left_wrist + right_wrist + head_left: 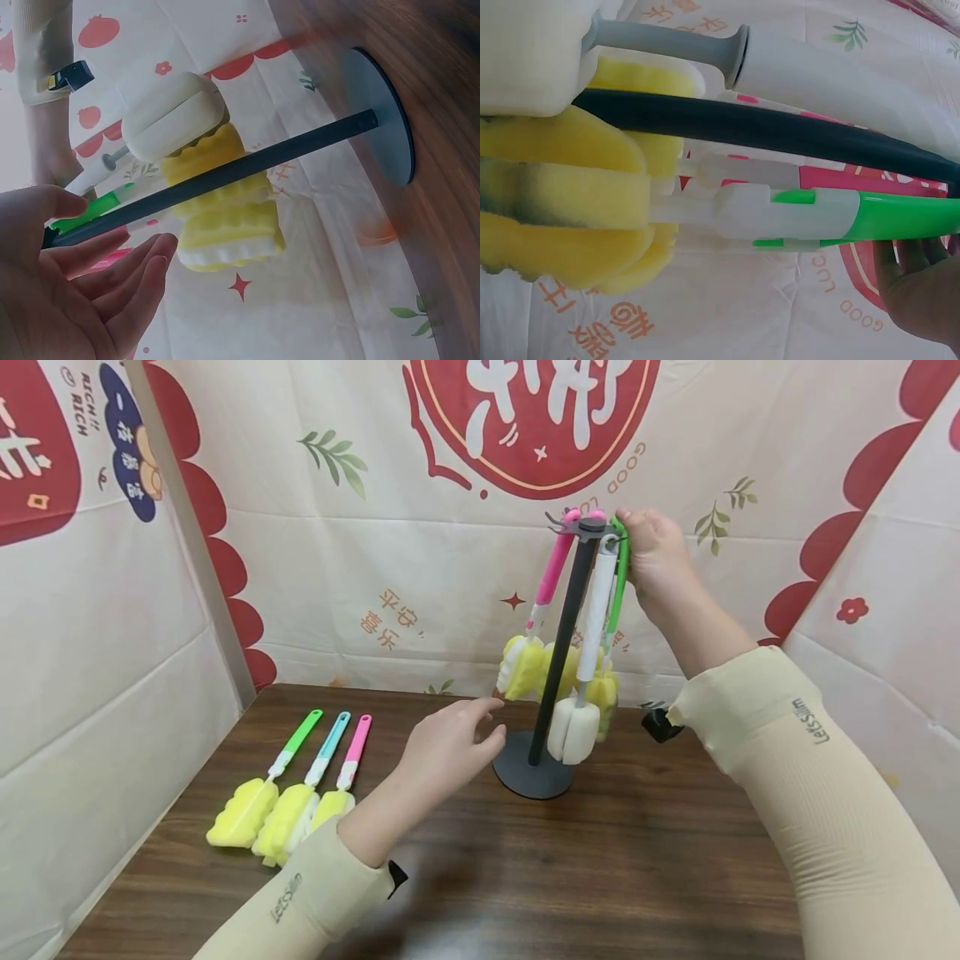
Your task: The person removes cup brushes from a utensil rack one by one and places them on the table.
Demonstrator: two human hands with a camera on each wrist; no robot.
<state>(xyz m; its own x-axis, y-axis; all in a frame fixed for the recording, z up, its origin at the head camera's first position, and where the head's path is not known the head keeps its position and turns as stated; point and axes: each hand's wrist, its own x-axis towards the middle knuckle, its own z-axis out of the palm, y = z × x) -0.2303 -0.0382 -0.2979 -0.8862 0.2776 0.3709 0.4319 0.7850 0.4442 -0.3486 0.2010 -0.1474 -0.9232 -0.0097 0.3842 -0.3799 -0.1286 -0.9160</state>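
Note:
A dark stand (pixel 567 635) with a round base (pixel 528 781) has sponge bottle brushes hanging from hooks at its top. My right hand (pixel 654 550) is up at the hooks and pinches the top of a green-handled brush (pixel 618 589), whose yellow sponge (pixel 570 195) hangs down. Beside it hang a white-handled brush (pixel 597 610) with a white sponge and a pink-handled brush (pixel 552 568). Left of the base, my left hand (pixel 453 735) is held with relaxed, slightly bent fingers and nothing in them. In the left wrist view the pole passes behind that hand's fingers (pixel 135 292).
On the left of the wooden table (pixel 600 868) lie three more sponge brushes, with green (pixel 300 735), blue (pixel 330 746) and pink (pixel 356 747) handles. My left forearm overlaps the pink one's sponge. A printed cloth (pixel 420 560) hangs behind the table and along its sides.

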